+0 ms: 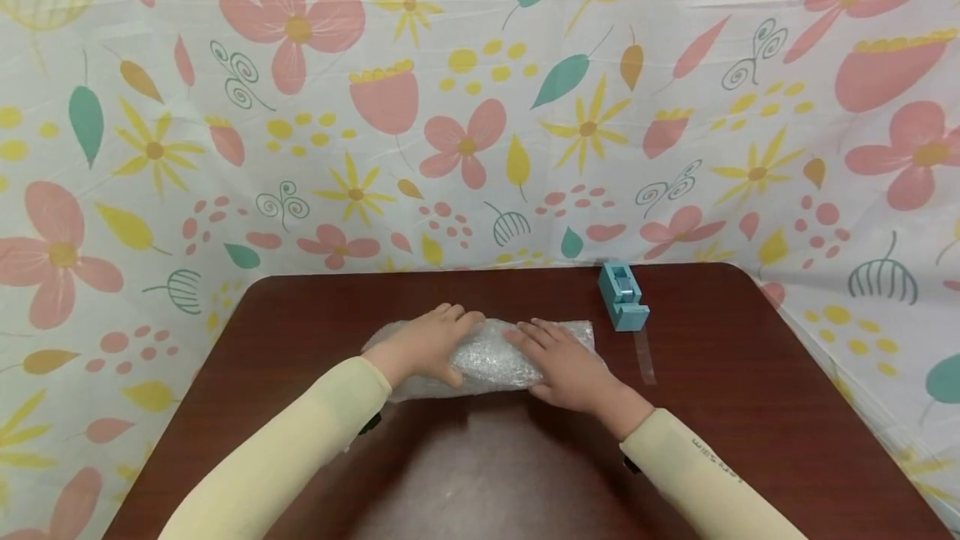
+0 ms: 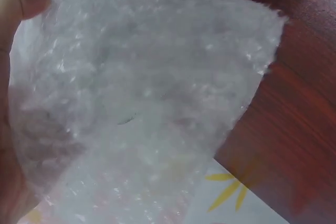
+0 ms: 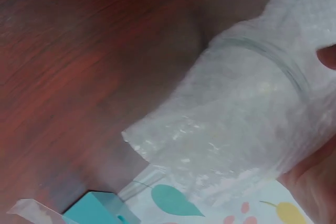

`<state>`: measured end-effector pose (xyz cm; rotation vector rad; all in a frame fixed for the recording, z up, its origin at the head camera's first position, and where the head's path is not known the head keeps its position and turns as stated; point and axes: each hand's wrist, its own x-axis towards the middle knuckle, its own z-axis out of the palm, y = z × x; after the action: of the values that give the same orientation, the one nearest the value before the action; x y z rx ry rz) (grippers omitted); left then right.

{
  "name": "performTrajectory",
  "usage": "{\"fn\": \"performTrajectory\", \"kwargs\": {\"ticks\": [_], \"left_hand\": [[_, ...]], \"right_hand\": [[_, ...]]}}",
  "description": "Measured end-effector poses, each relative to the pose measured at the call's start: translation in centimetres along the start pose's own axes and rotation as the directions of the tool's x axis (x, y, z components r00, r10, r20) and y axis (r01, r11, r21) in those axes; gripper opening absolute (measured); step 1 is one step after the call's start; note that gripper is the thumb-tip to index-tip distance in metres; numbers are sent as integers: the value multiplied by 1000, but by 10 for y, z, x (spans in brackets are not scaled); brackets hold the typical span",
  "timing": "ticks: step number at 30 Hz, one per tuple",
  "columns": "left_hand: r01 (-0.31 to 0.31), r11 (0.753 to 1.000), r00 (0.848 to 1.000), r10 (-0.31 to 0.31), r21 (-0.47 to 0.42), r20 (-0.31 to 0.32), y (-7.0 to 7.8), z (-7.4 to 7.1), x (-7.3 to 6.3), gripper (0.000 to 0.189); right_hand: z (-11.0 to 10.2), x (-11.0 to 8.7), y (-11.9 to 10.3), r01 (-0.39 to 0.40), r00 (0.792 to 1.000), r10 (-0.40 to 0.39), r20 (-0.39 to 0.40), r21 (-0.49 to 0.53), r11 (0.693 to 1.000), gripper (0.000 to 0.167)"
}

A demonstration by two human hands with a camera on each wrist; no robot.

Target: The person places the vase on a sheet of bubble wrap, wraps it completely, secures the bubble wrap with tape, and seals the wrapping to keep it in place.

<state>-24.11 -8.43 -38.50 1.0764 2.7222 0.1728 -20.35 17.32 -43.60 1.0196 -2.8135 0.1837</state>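
A roll-shaped bundle of clear bubble wrap (image 1: 491, 357) lies crosswise on the table. My left hand (image 1: 427, 346) rests on its left part, fingers laid over the top and thumb spread toward the near side. On the right part lies my right hand (image 1: 567, 365), its fingers fairly straight across the plastic. In the left wrist view the loose end of the bubble wrap (image 2: 152, 72) spreads out flat, with my thumb at its edge. Curved lines like a round rim show through the bubble wrap (image 3: 236, 98) in the right wrist view; what is inside cannot be made out.
A light-blue tape dispenser (image 1: 624, 298) stands behind and right of the bundle. From it a strip of clear tape (image 1: 645, 358) stretches onto the dark red-brown table (image 1: 750, 407). A flower-printed cloth (image 1: 465, 107) hangs behind the table and at both sides.
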Motion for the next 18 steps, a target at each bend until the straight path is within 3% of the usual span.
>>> {"fn": "performTrajectory", "kwargs": {"ticks": [3, 7, 10, 14, 18], "left_hand": [[-20, 1000, 1000, 20, -17, -13, 1, 0, -4, 77], [3, 996, 1000, -5, -86, -15, 3, -1, -7, 64], [32, 998, 999, -33, -58, -25, 3, 1, -11, 63], [10, 988, 998, -1, 152, -63, 7, 7, -16, 61], [21, 933, 992, 25, 360, -123, 12, 18, -21, 62]], "right_hand": [[2, 0, 0, -17, 1000, 17, -4, 0, 1000, 78], [2, 2, 2, -27, 999, 27, -32, 0, 1000, 78], [2, 7, 4, -30, 999, 31, -43, 35, 999, 76], [2, 10, 6, -45, 998, 48, -33, 78, 996, 73], [3, 12, 7, -52, 998, 56, -35, 91, 995, 72]]}}
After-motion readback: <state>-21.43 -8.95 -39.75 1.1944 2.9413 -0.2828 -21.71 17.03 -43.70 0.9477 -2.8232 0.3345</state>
